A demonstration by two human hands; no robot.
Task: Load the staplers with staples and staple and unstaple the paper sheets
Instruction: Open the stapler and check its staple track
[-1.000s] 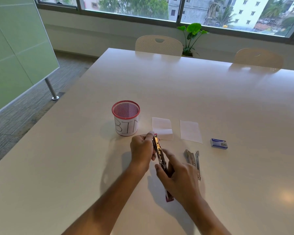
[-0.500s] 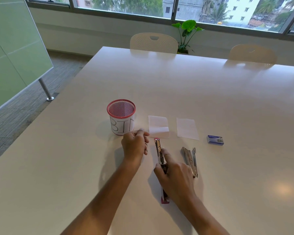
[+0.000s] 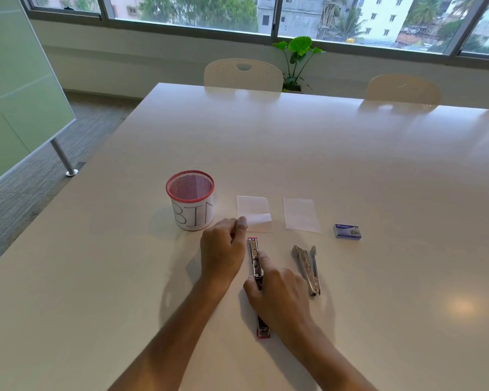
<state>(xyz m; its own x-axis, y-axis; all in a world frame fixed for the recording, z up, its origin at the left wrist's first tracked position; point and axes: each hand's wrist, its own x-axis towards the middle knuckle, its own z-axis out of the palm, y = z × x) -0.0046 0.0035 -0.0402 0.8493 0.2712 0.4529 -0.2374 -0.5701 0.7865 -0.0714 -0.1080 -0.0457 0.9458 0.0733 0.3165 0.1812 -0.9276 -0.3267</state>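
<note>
A red stapler (image 3: 253, 256) lies swung fully open and flat on the white table (image 3: 350, 165), its metal channel facing up. My right hand (image 3: 277, 299) rests on its middle and grips it there. My left hand (image 3: 223, 251) sits just left of the stapler's far end, fingers curled, thumb near the folded paper sheet (image 3: 253, 213). Whether it pinches anything is hidden. A second paper sheet (image 3: 301, 214) lies to the right. A silver stapler (image 3: 307, 268) lies open beside my right hand. A small blue staple box (image 3: 347, 231) sits further right.
A red mesh cup labelled BIN (image 3: 191, 200) stands left of the papers. Two pale chairs (image 3: 243, 71) and a potted plant (image 3: 298, 57) are beyond the table's far edge. A green glass board (image 3: 17, 88) stands on the floor at left.
The red stapler came down from being held tilted in both hands to lying flat on the table. My left hand let go of its tip and drew slightly left.
</note>
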